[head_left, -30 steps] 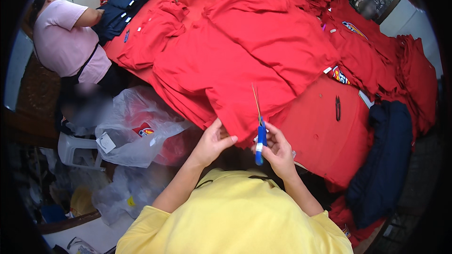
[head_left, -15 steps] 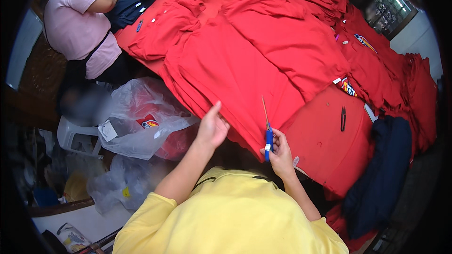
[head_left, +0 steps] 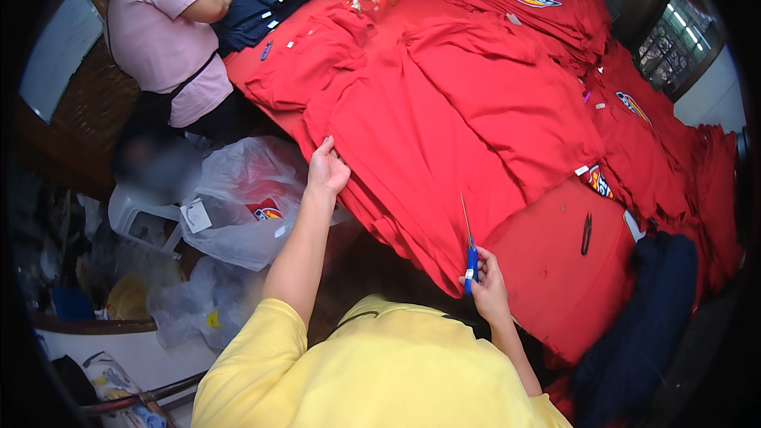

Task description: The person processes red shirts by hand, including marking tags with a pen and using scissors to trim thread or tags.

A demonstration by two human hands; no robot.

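A red knit garment (head_left: 412,143) lies spread and wrinkled across the table, its near edge hanging toward me. My left hand (head_left: 328,168) is at its left edge, fingertips at the cloth and the fingers loosely stretched, with nothing seen in them. Blue-handled scissors (head_left: 472,268) are in my right hand (head_left: 490,284); their slim blades point away from me over the garment's near right part. The right hand is by the near corner of the cloth, and whether it also touches the fabric is unclear.
Black thread snips (head_left: 587,235) lie on the red tabletop (head_left: 539,254). Stacks of red shirts (head_left: 547,16) fill the far and right sides. A dark blue garment (head_left: 650,309) hangs at the right edge. Plastic bags (head_left: 238,190) stand left, near a person in pink (head_left: 162,32).
My left hand has moved up and left along the garment's edge. The right hand keeps the scissors. The whole view has shifted, so the scene sits lower and farther right.
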